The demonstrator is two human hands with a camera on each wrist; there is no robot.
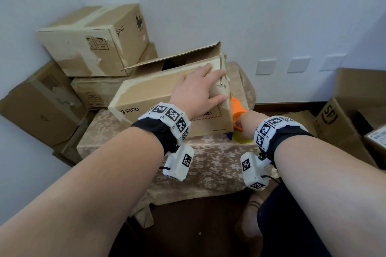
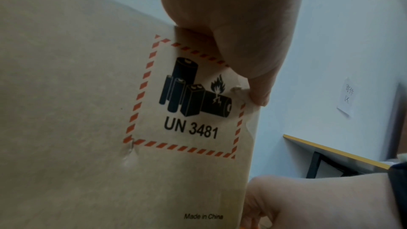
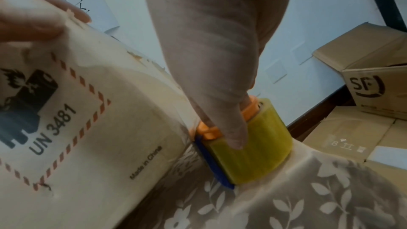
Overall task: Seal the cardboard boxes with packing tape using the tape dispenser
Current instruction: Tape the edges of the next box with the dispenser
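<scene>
Both hands busy: we're pressing the left hand (image 1: pixel 197 89) flat on the box (image 1: pixel 154 98); right hand (image 3: pixel 211 69) is clamping the dispenser (image 3: pixel 246 145) at the box's right end, table's right edge.

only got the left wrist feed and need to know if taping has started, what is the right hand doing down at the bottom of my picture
observer: The right hand grips the tape dispenser by its orange handle; the roll is yellowish.
operator: where is it against the box
observer: Low at the right end of the box, with its blue edge close against the cardboard and the roll down at the flowered tablecloth.
operator: is the top shut
observer: Not fully. The far flap stands up, while the left hand lies flat on the top near that end.
</scene>
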